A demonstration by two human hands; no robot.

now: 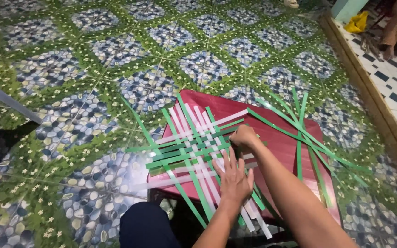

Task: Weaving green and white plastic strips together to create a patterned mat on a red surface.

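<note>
**Ana:** On top of the red stool [295,142] sits a half-made mat of green and white strips [194,147], and both hands are down on it. Talk me through the left one.

**Ben:** Left hand [234,177] lies flat, fingers spread, palm pressing the near right part of the weave against the stool top. My read is that it works as a clamp, so the crossed strips don't slide apart while the other hand works.

**Ana:** And the right hand [243,137]?

**Ben:** Curled up at the far right edge of the woven patch, fingers bunched together on a strip end. It looks like a pinch on a green strip, but the fingertips are tucked under, so I can't tell exactly which strip it has.

**Ana:** Loose green strips [309,142] fan out over the stool's right side, just beside the weave.

**Ben:** Within easy reach of that right hand, which probably explains the spot. Long tails of the woven strips hang past the stool's near edge and its left edge too, left unwoven.

**Ana:** What's around the stool?

**Ben:** Patterned floor [93,82] with pebbles and green leaves all about it. The person's dark-clad knee [145,225] sits just near the stool's left corner. Well beyond the stool, upper right, a yellow bag [357,22] lies on checked tiles, and another person's leg [394,27] shows there.
</note>
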